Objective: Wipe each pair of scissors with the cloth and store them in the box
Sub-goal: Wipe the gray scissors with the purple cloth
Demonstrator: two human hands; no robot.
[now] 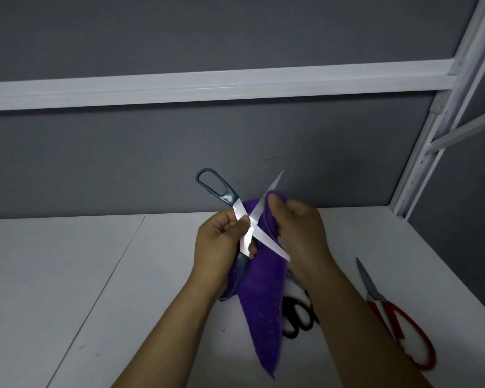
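Note:
I hold a pair of blue-handled scissors (214, 186) spread wide open above the white shelf. My left hand (221, 242) grips them at the pivot, one handle loop pointing up and left, the other handle running down past my palm. My right hand (297, 225) pinches a purple cloth (261, 309) around one blade, whose tip sticks up past my fingers. The cloth hangs down between my forearms. A black-handled pair of scissors (297, 317) lies on the shelf, partly hidden by the cloth and my right arm. No box is in view.
A red-handled pair of scissors (398, 323) lies on the white shelf (67, 275) at the right, blade pointing away. A grey back wall, a white crossbar (207, 85) above, and a white perforated upright (420, 163) at the right bound the space.

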